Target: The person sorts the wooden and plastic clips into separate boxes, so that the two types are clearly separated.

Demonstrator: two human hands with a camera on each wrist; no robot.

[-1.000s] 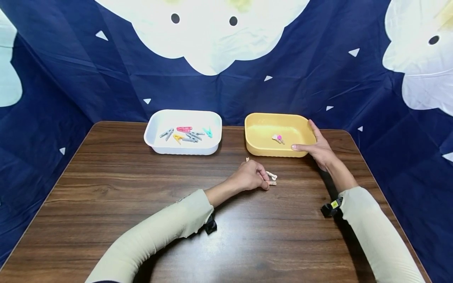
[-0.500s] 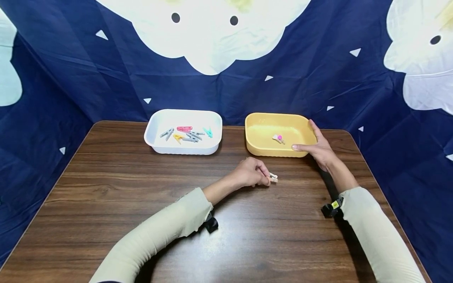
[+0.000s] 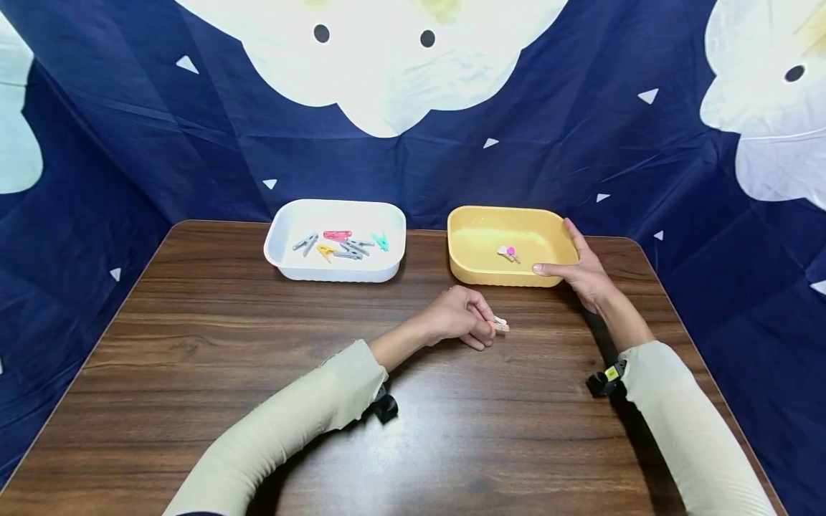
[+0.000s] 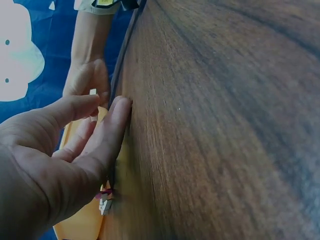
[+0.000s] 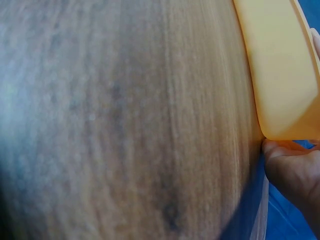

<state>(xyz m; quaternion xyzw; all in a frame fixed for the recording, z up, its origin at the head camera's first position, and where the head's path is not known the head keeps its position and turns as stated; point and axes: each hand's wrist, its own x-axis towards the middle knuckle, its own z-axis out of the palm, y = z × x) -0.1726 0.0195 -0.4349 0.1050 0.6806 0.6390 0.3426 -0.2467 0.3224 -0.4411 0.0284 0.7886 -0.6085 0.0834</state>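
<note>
My left hand (image 3: pixel 461 317) pinches a small wooden clothespin (image 3: pixel 502 328) between thumb and fingers, low over the table in front of the yellow tray. Another pale peg (image 3: pixel 500 319) shows right behind it. In the left wrist view the pinched clothespin (image 4: pixel 93 92) sticks up past the fingertips, and a peg with a dark pink decoration (image 4: pixel 104 201) lies beyond the hand. My right hand (image 3: pixel 581 272) grips the right end of the yellow tray (image 3: pixel 477 276), thumb over the front rim and fingers along the outer side. Two small decorated pegs (image 3: pixel 508 253) lie in that tray.
To the left stands a white tray (image 3: pixel 323 274) holding several plastic clothespins, among them a red one (image 3: pixel 337 235), a yellow one (image 3: pixel 325 251) and a turquoise one (image 3: pixel 381 241). Both trays are near the back edge of the brown wooden table (image 3: pixel 226 344), before a dark blue curtain (image 3: pixel 193 158).
The left hand has shifted slightly right and away from the body, raising the pinched clothespin a little in view; the peg behind the hand is now covered. The right hand stays on the yellow tray.
</note>
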